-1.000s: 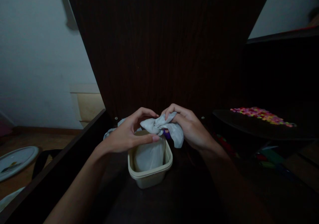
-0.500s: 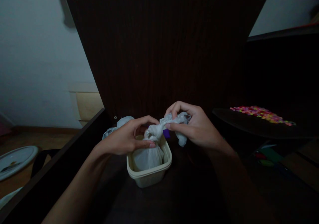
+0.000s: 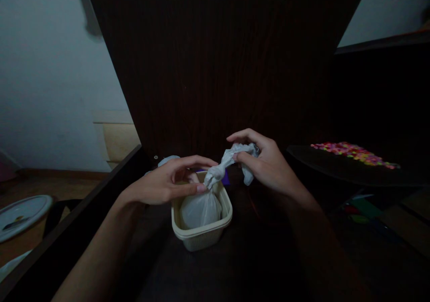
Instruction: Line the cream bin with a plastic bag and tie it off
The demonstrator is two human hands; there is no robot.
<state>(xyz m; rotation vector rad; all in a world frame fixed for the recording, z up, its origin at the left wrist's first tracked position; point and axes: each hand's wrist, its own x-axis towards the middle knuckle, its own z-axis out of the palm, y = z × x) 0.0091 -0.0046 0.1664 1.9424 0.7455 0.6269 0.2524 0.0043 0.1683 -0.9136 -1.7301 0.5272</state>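
A white plastic bag [image 3: 201, 210], knotted at the neck, sits rounded and full inside a cream plastic container [image 3: 201, 232]; what it holds is hidden. The thumb and forefinger of my left hand [image 3: 168, 181] lie on either side of the bag's neck, at the knot. My right hand [image 3: 265, 163] pinches the bag's twisted top between thumb and fingers, up and to the right of the knot. Some loose plastic hangs below those fingers. Behind the container's far right corner shows a small purple thing [image 3: 225, 177], partly covered.
Another pale plastic bag [image 3: 168, 159] lies behind my left hand. A dark wooden panel [image 3: 218, 78] rises at the back, and a dark ledge [image 3: 77, 217] runs along the left. Pink and yellow beads or flowers [image 3: 356, 154] lie at right. A white lid-like disc [image 3: 25, 217] is on the floor.
My right hand has moved up, drawing the bag's top out longer and straighter. The knot looks tighter and has shifted slightly right. My left hand has stayed nearly in place.
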